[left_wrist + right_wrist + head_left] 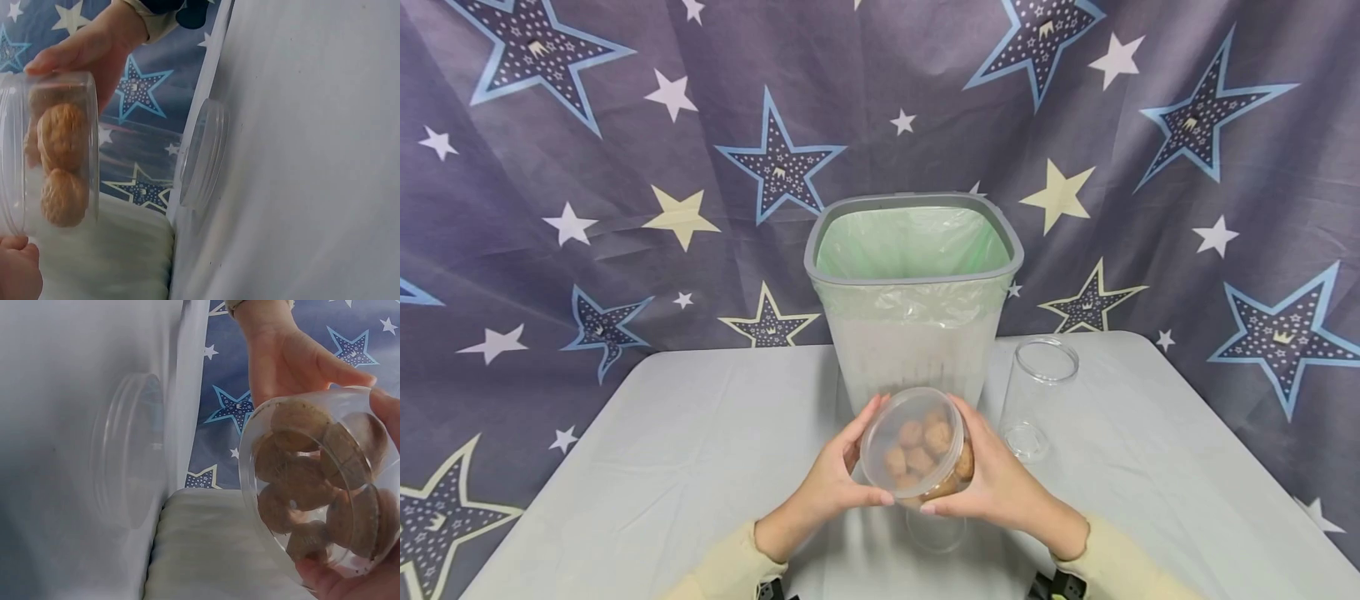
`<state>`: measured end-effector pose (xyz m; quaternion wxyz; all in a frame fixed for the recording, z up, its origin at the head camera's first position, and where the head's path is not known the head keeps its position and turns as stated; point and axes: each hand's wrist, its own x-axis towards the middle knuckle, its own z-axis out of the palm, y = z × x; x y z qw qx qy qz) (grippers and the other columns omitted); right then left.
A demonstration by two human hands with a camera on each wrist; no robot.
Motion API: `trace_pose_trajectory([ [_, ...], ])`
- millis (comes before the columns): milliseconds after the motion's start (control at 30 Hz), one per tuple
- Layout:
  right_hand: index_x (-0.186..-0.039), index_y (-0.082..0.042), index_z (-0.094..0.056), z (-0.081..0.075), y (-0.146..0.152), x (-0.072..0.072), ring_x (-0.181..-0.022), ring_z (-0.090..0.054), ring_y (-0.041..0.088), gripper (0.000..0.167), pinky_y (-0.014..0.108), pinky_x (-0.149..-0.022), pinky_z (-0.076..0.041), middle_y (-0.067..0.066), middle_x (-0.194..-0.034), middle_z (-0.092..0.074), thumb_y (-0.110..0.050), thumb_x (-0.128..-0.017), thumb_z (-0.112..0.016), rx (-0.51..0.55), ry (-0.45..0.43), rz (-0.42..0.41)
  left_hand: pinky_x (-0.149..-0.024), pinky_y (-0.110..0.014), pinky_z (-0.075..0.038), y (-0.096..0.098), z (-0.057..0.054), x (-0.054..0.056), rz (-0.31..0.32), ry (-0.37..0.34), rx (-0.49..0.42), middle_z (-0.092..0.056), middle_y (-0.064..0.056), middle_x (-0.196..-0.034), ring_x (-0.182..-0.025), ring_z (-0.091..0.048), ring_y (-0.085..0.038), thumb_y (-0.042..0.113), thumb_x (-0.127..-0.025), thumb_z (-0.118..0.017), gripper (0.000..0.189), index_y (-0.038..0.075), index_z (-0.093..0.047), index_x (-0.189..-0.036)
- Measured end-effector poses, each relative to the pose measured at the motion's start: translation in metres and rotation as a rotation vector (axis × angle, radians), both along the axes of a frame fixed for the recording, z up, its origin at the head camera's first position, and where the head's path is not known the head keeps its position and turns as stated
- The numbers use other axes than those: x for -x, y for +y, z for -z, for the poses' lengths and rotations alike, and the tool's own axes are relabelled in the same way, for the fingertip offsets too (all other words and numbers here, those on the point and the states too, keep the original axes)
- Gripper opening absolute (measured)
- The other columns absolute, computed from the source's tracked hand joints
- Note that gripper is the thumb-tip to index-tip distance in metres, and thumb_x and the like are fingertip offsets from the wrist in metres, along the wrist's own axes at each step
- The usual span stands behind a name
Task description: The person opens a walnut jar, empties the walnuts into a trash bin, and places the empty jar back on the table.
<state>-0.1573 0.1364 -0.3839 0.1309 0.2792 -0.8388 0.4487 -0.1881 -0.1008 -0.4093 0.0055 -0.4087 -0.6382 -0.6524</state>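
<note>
Between both hands is a short, round clear plastic jar (958, 479) of walnuts (917, 458), raised in front of the bin and tilted so its frosted lid (887, 433) faces the head camera. The left hand (835, 475) grips its left side, thumb at the lower edge and fingers behind. On the opposite side, the right hand (1000, 483) curls round the jar in the same way. Several brown walnuts (62, 137) show through the wall in the left wrist view. Below the jar, a clear round lid-like piece (131, 450) lies on the table.
A tall bin (910, 350) with a grey rim and a pale green liner stands behind the hands. To its right is a tall clear jar (1015, 400) without a lid. A white cloth covers the table (700, 467); a star-patterned curtain (880, 67) hangs behind.
</note>
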Motion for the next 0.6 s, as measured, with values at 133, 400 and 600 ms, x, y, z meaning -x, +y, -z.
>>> trace_pose_trajectory([
  [133, -0.147, -0.014, -0.025, 0.002, -0.001, 0.000, -0.123, -0.043, 0.030, 0.119, 0.055, -0.097, -0.039, 0.014, -0.139, -0.041, -0.043, -0.053, -0.091, -0.018, 0.036, 0.028, -0.110, -0.018, -0.023, 0.003, 0.001, -0.001, -0.031, -0.009, -0.006, -0.020, -0.028, -0.150, -0.137, -0.029, -0.016, 0.033, -0.070, -0.083, 0.112, -0.008, -0.013, -0.147],
  [400, -0.146, -0.009, -0.026, 0.003, -0.002, 0.002, -0.126, -0.039, 0.033, 0.121, 0.056, -0.100, -0.037, 0.016, -0.140, -0.040, -0.043, -0.050, -0.091, -0.035, 0.106, 0.089, -0.108, -0.016, -0.024, 0.011, -0.002, -0.006, -0.117, -0.101, 0.006, -0.018, -0.022, -0.153, -0.139, -0.019, -0.034, 0.029, -0.068, -0.085, 0.111, -0.007, -0.015, -0.147],
  [600, -0.146, -0.009, -0.025, 0.004, -0.003, 0.003, -0.128, -0.037, 0.035, 0.123, 0.057, -0.101, -0.036, 0.017, -0.142, -0.038, -0.045, -0.048, -0.091, -0.048, 0.126, 0.116, -0.108, -0.014, -0.023, 0.013, -0.003, -0.008, -0.146, -0.136, 0.005, -0.019, -0.019, -0.153, -0.141, -0.016, -0.035, 0.024, -0.069, -0.085, 0.110, -0.007, -0.015, -0.147],
])
